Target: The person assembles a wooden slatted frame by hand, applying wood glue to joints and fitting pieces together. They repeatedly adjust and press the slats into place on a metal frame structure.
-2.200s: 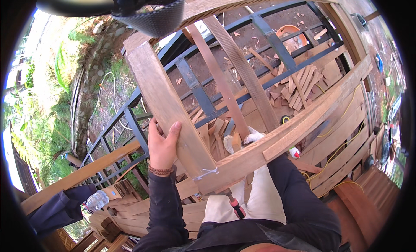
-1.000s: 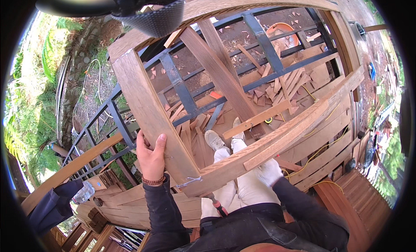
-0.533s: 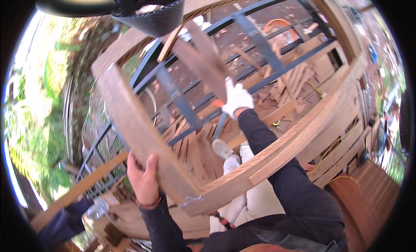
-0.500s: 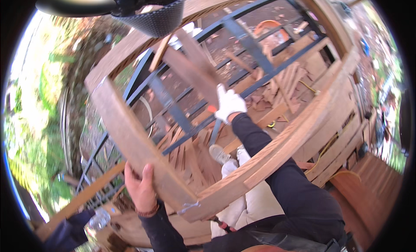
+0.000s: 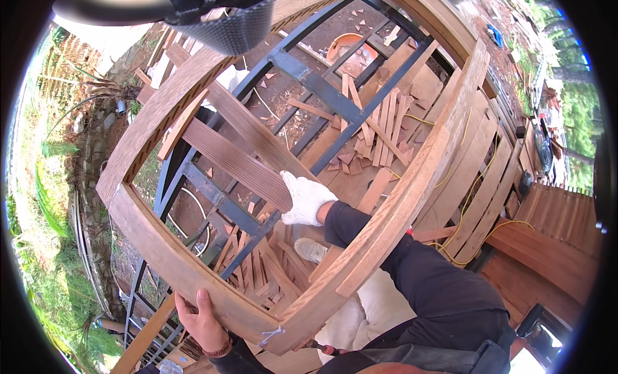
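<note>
A large wooden frame point(image 5: 183, 248) with rounded sides spans the view in front of me. My bare left hand point(image 5: 205, 324) grips its near left edge, the thumb lying on the upper face. Reaching through the frame's opening, my right hand point(image 5: 305, 200) wears a white glove. It is closed on the near end of a grooved brown board point(image 5: 241, 165), which slants away to the far left beneath the frame. A second grooved board point(image 5: 261, 130) runs alongside it, its near end by the glove; whether the hand holds this one too, I cannot tell.
Dark metal bars point(image 5: 315, 87) cross below the frame. Thin wood offcuts point(image 5: 386, 126) lie in heaps on the ground, near an orange bucket point(image 5: 351, 51). Yellow cord point(image 5: 473, 181) trails over planks at the right. A red-handled tool point(image 5: 327, 349) shows at my waist.
My right hand has moved nearer and to the left with the grooved board, which was blurred by motion before. My left hand stays on the frame. The whole view has shifted.
</note>
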{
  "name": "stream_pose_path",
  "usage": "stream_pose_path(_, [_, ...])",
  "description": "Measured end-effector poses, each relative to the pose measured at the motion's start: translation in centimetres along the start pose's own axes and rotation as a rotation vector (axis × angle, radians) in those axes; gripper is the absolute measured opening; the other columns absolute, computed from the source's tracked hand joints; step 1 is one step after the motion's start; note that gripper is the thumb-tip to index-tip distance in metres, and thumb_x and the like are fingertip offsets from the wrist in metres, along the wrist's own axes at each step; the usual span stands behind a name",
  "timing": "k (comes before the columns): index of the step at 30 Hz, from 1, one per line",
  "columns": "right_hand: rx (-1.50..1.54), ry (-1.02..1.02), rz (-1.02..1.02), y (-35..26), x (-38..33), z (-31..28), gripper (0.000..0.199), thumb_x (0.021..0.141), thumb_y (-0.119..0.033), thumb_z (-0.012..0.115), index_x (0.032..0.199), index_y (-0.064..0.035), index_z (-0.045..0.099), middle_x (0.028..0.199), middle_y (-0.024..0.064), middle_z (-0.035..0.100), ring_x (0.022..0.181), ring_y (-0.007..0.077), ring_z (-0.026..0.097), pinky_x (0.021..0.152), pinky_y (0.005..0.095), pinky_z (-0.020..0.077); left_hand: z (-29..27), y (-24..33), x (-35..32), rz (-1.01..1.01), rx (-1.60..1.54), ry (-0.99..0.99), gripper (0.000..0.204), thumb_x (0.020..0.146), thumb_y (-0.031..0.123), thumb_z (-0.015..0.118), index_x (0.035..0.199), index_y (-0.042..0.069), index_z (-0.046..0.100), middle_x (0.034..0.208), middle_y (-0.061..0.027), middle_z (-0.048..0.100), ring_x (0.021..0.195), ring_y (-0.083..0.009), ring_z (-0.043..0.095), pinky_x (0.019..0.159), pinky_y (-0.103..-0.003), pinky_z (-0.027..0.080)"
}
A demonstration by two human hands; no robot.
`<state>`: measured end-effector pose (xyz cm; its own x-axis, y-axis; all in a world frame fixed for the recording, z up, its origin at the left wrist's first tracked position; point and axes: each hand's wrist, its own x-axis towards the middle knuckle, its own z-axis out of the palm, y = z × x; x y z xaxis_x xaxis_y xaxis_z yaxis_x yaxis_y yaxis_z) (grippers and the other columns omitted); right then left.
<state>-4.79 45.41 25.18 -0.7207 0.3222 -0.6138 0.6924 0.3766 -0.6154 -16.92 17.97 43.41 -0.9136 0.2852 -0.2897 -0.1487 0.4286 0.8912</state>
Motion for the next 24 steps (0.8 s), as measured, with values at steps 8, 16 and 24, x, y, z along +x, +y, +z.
stream_pose_path(8, [0.051, 0.216, -0.006, 1.5, -2.9, -0.3, 0.099, 0.074, -0.04, 0.08, 0.156, -0.0038, 0.038, 0.128, 0.0291, 0.063, 0.119, 0.0426, 0.065, 0.102, 0.0462, 0.0535, -0.1, 0.3, 0.3, 0.021, -0.01, -0.022, 0.048, 0.099, 0.012, 0.073, 0.138, -0.007, 0.053, 0.125, -0.0119, 0.066, 0.111, -0.0177, 0.063, 0.101, -0.031, 0.048])
stream_pose_path(16, [-0.063, 0.298, 0.102, 3.3, -0.1, 0.3, 0.098, 0.073, -0.039, 0.079, 0.154, -0.0035, 0.036, 0.13, 0.026, 0.063, 0.12, 0.0392, 0.065, 0.102, 0.0452, 0.054, 0.5, -1.0, 0.5, -0.036, -0.046, -0.023, 0.048, 0.099, 0.012, 0.073, 0.139, -0.005, 0.052, 0.12, -0.0094, 0.069, 0.105, -0.0135, 0.066, 0.093, -0.028, 0.052])
stream_pose_path(24, [-0.22, 0.38, 0.128, 6.2, 2.8, 3.1, 0.101, 0.075, -0.041, 0.082, 0.152, 0.0064, 0.039, 0.139, 0.0256, 0.057, 0.133, 0.0376, 0.054, 0.113, 0.044, 0.046, 1.1, -4.0, 0.8, -0.074, -0.021, -0.039, 0.047, 0.1, 0.011, 0.071, 0.14, -0.005, 0.052, 0.123, -0.0106, 0.068, 0.109, -0.0156, 0.065, 0.096, -0.03, 0.051])
